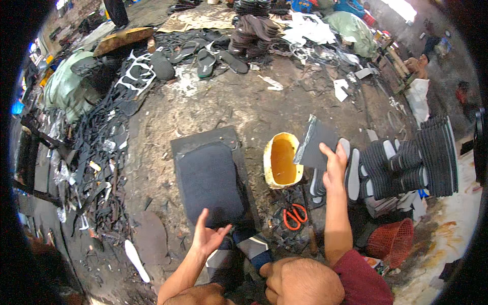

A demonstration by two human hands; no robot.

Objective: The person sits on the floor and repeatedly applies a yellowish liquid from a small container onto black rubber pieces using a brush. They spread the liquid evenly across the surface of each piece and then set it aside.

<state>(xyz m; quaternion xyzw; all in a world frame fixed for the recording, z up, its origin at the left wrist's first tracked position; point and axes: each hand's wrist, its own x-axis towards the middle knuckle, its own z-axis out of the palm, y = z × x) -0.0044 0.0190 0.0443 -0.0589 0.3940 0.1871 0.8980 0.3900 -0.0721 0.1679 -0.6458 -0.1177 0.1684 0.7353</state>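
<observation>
My right hand (pixel 334 165) grips a flat, dark grey rectangular piece (pixel 317 143) whose left edge has a pale, shiny coating. It is held up by the right side of a cut-open yellowish container (pixel 267 162) with amber liquid inside. My left hand (pixel 207 238) is open, palm up and fingers spread, at the near edge of a black sheet (pixel 209 178). Whether the fingers touch the sheet, I cannot tell. That sheet has rounded corners and lies on a larger dark board (pixel 223 136) on the floor between my feet and the far clutter.
Orange-handled scissors (pixel 295 216) lie below the container. Stacked dark soles (pixel 401 162) and a red basket (pixel 390 242) stand at the right. Black scraps (pixel 96 157) cover the left floor. Sandals (pixel 206 63) lie at the far side, and a white insole-shaped piece (pixel 136 260) at near left.
</observation>
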